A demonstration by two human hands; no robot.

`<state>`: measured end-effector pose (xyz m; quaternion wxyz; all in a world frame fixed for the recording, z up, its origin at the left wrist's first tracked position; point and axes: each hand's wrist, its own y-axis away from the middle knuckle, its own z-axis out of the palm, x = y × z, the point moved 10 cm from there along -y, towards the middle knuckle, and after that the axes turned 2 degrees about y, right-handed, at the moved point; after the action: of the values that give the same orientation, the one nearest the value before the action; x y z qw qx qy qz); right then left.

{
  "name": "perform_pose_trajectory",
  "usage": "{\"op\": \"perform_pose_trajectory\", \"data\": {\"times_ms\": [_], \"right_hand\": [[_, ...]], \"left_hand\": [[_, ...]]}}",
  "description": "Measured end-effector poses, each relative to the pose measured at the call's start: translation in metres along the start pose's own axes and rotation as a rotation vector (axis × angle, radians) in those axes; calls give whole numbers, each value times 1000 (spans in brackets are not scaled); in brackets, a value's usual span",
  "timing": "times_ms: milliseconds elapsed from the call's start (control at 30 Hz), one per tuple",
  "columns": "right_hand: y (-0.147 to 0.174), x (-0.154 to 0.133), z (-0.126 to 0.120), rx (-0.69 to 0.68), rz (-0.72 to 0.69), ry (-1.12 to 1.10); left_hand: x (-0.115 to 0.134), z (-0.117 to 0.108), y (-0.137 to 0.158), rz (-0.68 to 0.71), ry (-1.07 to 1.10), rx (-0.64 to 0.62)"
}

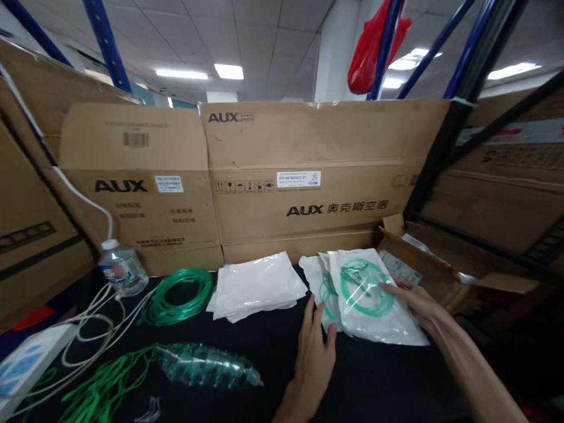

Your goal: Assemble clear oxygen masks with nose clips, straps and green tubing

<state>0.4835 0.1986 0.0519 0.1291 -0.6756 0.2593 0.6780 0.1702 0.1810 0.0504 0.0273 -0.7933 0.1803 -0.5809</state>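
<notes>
A: Background: cardboard panels (308, 147) printed "AUX" stand behind a black worktop (251, 405), beneath a tiled ceiling (255, 35) with lit lamps (181, 74). What occupies the right-hand portion?

B: An upper bag (368, 323), clear over white, containing a loop of green tubing (346, 294). A lower bag (314, 273) of the same kind shows partly under its left side.

A: And the right hand (416, 299)?

B: It lies at the right side of the upper bag, a fingertip pointing toward the tubing. Whether its fingers pinch the plastic or merely rest on it cannot be told from this angle.

A: The left hand (314, 346)?

B: Released: its fingers are extended and parted, at the lower left edge of the lower bag.

A: Remaining items?

B: Left of the two bags, a white stack (258, 285) of flat packets; beyond it, a green coil (202, 292) and a clear bottle (132, 276). Nearer the viewer, a nested row of translucent green cups (207, 365) adjoins green cords (106, 385). At right, an open carton (506, 283) stands just beside the upper bag.
</notes>
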Motion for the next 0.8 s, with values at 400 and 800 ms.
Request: {"op": "perform_pose_trajectory", "data": {"times_ms": [400,800], "right_hand": [[70,15,51,-51,-18,-399],[108,13,61,53,-70,-576]], "left_hand": [[17,24,46,-107,414,-78],[7,-9,51,-228,533,1]]}}
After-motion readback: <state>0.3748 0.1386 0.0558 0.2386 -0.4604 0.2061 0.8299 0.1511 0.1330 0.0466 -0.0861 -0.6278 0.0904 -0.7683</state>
